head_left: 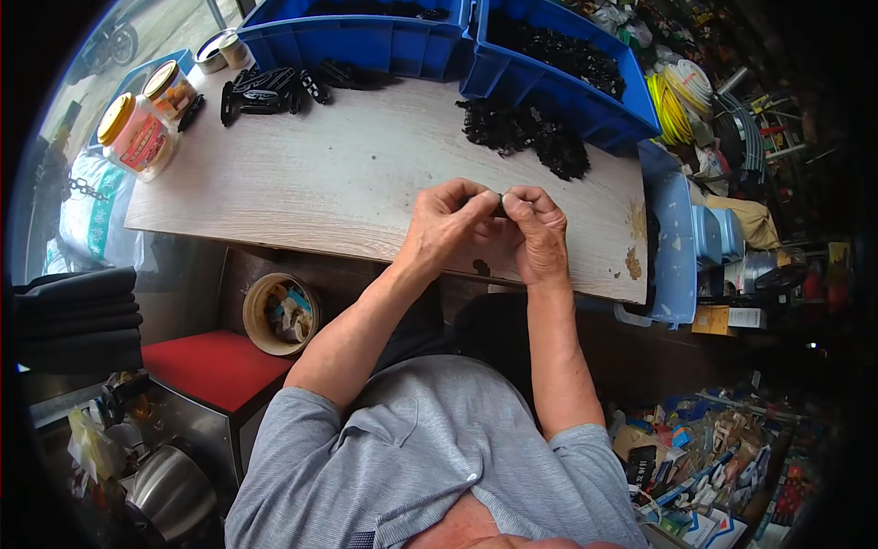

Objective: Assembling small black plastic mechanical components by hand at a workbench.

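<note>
Above the front edge of the table, my left hand (pixel 443 224) and my right hand (pixel 540 236) meet with thumbs and fingertips pinched together. Between them shows a bit of a small dark piece (pixel 499 209); the fingers cover most of it, so its kind cannot be made out. Beyond my hands, a loose heap of small black parts (pixel 526 135) lies on the wood-grain table (pixel 302 183). Larger oblong black pieces (pixel 263 91) are gathered at the far left of the tabletop.
Two blue bins (pixel 352 46) (pixel 558 91) holding black parts line the back. Lidded plastic jars (pixel 137 137) and open tins (pixel 210 55) stand at the left. Below the table is a round waste bucket (pixel 282 313), beside a red-topped cabinet (pixel 215 366). Clutter crowds the right side.
</note>
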Available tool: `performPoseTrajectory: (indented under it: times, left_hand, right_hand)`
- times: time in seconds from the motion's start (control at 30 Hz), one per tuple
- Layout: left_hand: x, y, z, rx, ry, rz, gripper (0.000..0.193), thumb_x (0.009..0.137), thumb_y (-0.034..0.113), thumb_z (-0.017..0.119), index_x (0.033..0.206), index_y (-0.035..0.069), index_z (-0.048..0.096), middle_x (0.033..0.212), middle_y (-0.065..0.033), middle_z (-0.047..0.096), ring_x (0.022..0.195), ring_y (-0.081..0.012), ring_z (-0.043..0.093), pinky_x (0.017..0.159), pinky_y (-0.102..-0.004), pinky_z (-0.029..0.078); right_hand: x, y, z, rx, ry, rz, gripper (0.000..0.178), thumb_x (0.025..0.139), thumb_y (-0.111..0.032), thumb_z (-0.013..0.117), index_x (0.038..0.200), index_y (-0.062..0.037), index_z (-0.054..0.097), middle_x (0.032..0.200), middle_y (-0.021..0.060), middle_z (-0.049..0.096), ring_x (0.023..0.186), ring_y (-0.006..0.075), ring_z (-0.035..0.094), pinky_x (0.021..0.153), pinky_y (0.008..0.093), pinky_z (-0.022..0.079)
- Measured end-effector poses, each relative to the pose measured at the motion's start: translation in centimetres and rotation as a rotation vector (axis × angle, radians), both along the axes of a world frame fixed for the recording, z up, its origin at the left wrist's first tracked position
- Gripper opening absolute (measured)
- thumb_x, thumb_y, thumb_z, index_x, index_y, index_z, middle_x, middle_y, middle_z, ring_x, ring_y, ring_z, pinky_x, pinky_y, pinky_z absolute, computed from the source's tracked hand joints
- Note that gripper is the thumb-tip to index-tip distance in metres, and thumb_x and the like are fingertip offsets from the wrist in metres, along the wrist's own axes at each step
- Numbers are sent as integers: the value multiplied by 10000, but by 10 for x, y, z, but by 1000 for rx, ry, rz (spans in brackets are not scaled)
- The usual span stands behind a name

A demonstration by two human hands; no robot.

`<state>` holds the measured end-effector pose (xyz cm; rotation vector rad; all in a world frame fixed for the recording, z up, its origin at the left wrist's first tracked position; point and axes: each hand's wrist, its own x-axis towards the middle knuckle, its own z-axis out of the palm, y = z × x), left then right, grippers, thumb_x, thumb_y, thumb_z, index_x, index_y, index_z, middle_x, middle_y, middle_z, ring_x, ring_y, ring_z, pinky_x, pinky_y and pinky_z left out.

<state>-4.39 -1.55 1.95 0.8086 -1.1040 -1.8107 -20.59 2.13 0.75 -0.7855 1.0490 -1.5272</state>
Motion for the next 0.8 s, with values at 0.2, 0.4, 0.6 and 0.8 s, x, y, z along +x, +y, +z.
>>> performPoseTrajectory:
  times: [0.2,0.4,0.6,0.8]
  left_hand:
    - [-1,1,2,55,14,90,145,910,122,679,947,-17,674,767,-39,651,640,-80,599,609,-213,507]
    - [2,3,2,115,114,90,113,901,90,670,946,-14,674,771,-56,655,620,-89,610,569,-222,533]
    - [5,1,-2,50,103,21,116,908,78,664,965,-23,671,787,-62,661,627,-95,614,598,-239,535]
    - [24,-18,3,-667,-402,250,247,892,116,707,1103,2,650,1033,-107,668,931,-198,634,809,-287,522]
  right_hand:
    - [14,-2,26,134,193,-23,213,876,-271,712,893,-76,628,634,-26,543,506,68,489,509,223,447]
    - [16,2,30,159,269,64,269,862,-268,681,698,-80,581,564,-24,493,455,73,453,454,242,396]
    - [16,2,17,56,298,31,264,841,-239,687,685,-70,559,586,-21,514,442,72,458,429,244,394]
    - [3,12,23,96,25,5,293,886,-234,633,670,-118,474,480,-13,356,478,154,530,617,457,616]
